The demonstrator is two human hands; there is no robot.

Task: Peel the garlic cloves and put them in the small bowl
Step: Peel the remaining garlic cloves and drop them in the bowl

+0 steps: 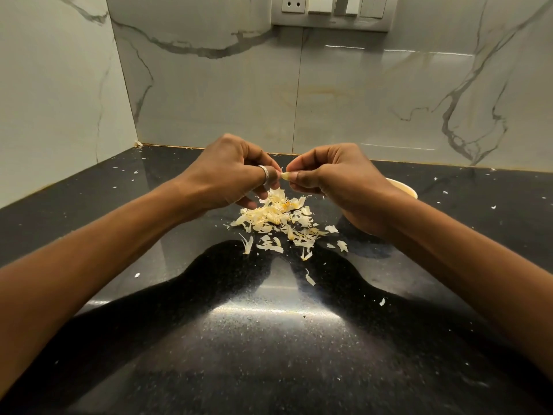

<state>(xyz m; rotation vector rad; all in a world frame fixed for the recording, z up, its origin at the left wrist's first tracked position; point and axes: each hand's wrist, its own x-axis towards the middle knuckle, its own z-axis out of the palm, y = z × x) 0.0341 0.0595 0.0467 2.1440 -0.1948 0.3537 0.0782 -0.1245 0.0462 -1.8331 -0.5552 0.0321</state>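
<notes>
A small pale garlic clove (pixel 285 175) sits between my two hands, raised above the black counter. My right hand (pixel 335 181) pinches it between thumb and fingers. My left hand (pixel 230 172), a silver ring on one finger, has its fingertips curled at the clove's left end, on its skin. Below the hands lies a pile of garlic peels (pixel 281 220). The small cream bowl (pixel 404 188) stands behind my right wrist, mostly hidden; its contents cannot be seen.
Loose peel flakes (pixel 309 278) lie scattered over the black granite counter (pixel 269 339). Marble-patterned walls close off the back and left side. A switch panel (pixel 332 10) is mounted high on the back wall.
</notes>
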